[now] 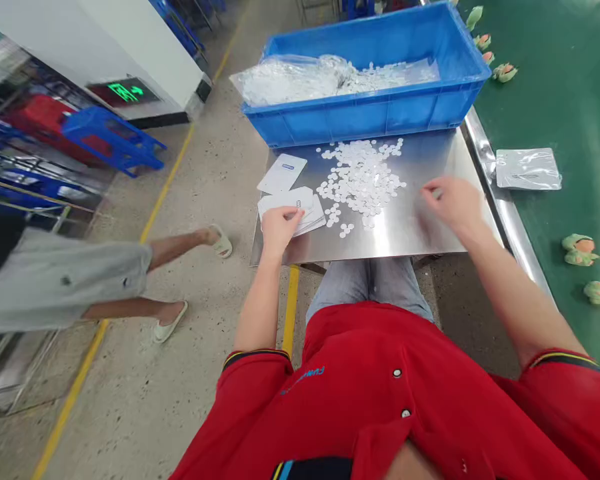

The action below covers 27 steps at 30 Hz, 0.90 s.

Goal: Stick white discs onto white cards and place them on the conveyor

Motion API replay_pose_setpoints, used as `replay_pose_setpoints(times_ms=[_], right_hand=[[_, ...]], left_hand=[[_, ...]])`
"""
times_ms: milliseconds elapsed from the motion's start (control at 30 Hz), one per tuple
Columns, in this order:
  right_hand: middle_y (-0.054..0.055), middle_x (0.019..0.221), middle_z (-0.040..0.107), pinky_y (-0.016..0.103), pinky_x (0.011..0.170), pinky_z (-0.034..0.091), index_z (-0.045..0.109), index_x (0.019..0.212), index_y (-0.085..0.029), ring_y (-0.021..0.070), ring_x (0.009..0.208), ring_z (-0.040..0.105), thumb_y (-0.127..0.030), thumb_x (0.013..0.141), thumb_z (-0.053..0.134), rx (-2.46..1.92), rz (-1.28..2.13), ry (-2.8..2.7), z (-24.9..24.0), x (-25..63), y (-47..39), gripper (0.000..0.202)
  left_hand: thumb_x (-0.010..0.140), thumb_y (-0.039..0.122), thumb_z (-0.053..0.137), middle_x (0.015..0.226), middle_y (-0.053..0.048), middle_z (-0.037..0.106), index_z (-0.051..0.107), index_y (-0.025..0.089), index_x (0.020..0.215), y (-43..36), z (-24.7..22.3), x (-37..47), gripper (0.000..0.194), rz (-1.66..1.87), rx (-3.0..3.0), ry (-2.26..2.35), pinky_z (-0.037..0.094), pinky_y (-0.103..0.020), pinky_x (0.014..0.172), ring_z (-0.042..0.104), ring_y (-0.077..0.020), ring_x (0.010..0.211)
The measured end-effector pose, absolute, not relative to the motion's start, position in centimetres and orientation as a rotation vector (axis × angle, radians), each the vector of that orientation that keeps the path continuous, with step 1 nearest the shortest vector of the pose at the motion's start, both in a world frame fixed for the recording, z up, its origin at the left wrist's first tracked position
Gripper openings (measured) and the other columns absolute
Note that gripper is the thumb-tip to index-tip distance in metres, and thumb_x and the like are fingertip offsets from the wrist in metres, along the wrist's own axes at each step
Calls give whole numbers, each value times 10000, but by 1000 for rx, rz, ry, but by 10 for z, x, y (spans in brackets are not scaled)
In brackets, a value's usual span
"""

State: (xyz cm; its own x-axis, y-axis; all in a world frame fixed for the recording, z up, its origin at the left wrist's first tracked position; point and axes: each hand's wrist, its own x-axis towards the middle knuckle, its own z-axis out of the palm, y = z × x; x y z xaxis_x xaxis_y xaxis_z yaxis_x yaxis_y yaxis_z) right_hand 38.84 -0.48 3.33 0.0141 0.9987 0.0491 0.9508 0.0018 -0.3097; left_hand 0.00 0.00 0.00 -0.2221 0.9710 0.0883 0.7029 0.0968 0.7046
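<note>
My left hand (277, 232) rests at the stack of white cards (310, 220) on the left of the steel table, thumb and fingers pinched on the edge of a white card (299, 198). Another white card (282, 172) with a small blue print lies just behind the stack. In the middle of the table is a loose pile of small white discs (363, 177), some scattered at its edges. To the right of this pile hovers my right hand (455, 202), its thumb and fingertips closed together; anything between them is too small to make out.
A blue crate (370, 110) holding plastic bags and more white discs stands at the table's (420, 230) far side. On the right runs a green conveyor (590, 220) with a clear packet (527, 169) and small figures (580, 250). A person (75, 277) walks on the left.
</note>
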Motion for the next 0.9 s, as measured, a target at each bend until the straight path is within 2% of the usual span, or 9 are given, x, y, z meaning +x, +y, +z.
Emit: replay_pose_setpoints(times_ms=[100, 200, 233, 333, 400, 467, 600, 733, 900], right_hand=[[109, 1277, 694, 383, 799, 493, 743, 1228, -233, 285, 997, 661, -348, 970, 509, -2088, 244, -1958, 19, 354, 13, 366], [131, 1307, 656, 387, 787, 490, 753, 1182, -212, 271, 946, 667, -301, 967, 504, -2171, 227, -1863, 10, 340, 27, 341], [132, 1295, 657, 391, 789, 490, 762, 1144, -209, 269, 937, 668, -288, 962, 512, -2184, 235, -1839, 8, 341, 30, 320], [113, 1224, 687, 393, 804, 497, 768, 1050, -214, 271, 952, 668, -261, 933, 569, -2159, 278, -1759, 4, 349, 34, 235], [103, 1163, 716, 397, 820, 508, 760, 1003, -212, 280, 974, 671, -257, 894, 640, -2147, 309, -1690, 2, 357, 34, 168], [90, 1072, 744, 400, 829, 521, 747, 961, -204, 271, 944, 686, -244, 856, 692, -2130, 389, -1609, 2, 366, 33, 125], [49, 903, 761, 376, 768, 550, 731, 912, -193, 195, 700, 683, -252, 821, 734, -1906, 593, -1453, 15, 372, 25, 108], [40, 897, 770, 341, 699, 550, 763, 954, -211, 175, 676, 669, -301, 832, 761, -1492, 570, -1522, 45, 346, 2, 151], [12, 972, 794, 306, 728, 533, 802, 937, -261, 181, 805, 709, -272, 929, 653, -1204, 466, -1806, 62, 303, -23, 149]], left_hand=[[667, 361, 802, 792, -39, 771, 799, 174, 768, 0, -1, -1, 212, 988, 1499, 1934, 478, -299, 725, 667, -217, 781], [651, 348, 818, 713, -9, 713, 743, 180, 693, -1, -2, -4, 189, 1073, 1391, 1855, 458, -278, 673, 620, -181, 717], [678, 351, 799, 656, 7, 664, 698, 183, 640, -2, -2, -6, 200, 1089, 1381, 1825, 440, -270, 648, 585, -162, 676], [795, 373, 694, 509, 42, 429, 482, 199, 499, -5, -4, -9, 403, 1102, 1452, 1770, 356, -260, 564, 432, -118, 564], [841, 380, 643, 496, 44, 356, 417, 205, 489, -5, -4, -9, 454, 1131, 1526, 1773, 338, -261, 548, 395, -115, 550], [827, 384, 666, 522, 38, 438, 495, 201, 519, -5, -2, -8, 397, 1233, 1528, 1797, 397, -261, 580, 470, -129, 586], [703, 391, 815, 735, -12, 714, 741, 188, 714, -8, 14, 6, 217, 1455, 1433, 1786, 552, -313, 762, 677, -202, 776], [695, 413, 858, 822, -43, 784, 800, 199, 771, -18, 32, 40, 234, 1473, 1522, 1660, 596, -368, 867, 738, -229, 853], [704, 403, 876, 849, -44, 808, 825, 218, 796, -32, 42, 80, 213, 1353, 1600, 1445, 611, -366, 861, 757, -234, 870]])
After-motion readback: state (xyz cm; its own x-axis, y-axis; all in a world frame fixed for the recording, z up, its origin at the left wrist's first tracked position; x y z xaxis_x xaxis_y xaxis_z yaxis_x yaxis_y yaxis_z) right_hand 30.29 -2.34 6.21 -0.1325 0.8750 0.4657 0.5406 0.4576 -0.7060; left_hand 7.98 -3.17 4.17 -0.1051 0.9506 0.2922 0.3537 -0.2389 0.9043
